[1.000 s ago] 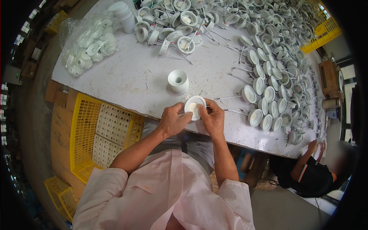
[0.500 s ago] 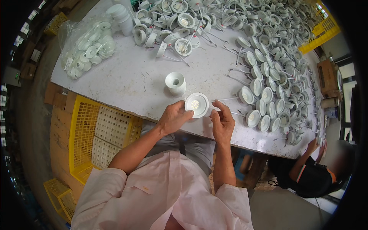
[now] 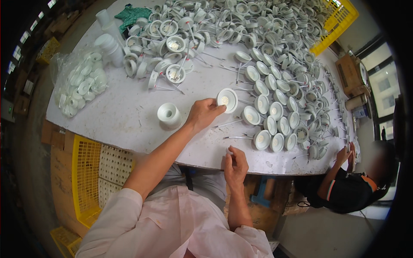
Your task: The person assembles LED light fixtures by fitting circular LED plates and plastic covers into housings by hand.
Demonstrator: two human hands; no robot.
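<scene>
Nearest me, by the tabletop's (image 3: pixel 129 116) front edge, I have the right grip (image 3: pixel 236 167) loosely curled, a gap between thumb and fingers, nothing visible in it; a yellow crate (image 3: pixel 86 172) stands below the tabletop, off to its left. Farther out, the left grip (image 3: pixel 206 114) is pinched closed on a white lamp cup (image 3: pixel 227 99), thumb over the lower left rim. The cup sits at those fingertips, on their right, its open face and yellowish dotted disc turned up toward me; being round, it shows no long axis. The relation I judge matters most: the rows of lamp cups (image 3: pixel 261 104) lie directly right of the left grip, so the held cup is just beside them, many of their wires pointing back toward it, while the right grip is nearer only to their front end. I cannot tell whether one wire there belongs to the held cup. Left of the left grip, beyond the forearm, a white conical cup (image 3: pixel 169 115) stands apart. Past the grip lies a large heap of lamp cups (image 3: pixel 258 26), with a clear bag of white parts (image 3: pixel 84 81) far left. Farthest right, a co-worker's hands (image 3: pixel 344 155) are at the tabletop's edge.
</scene>
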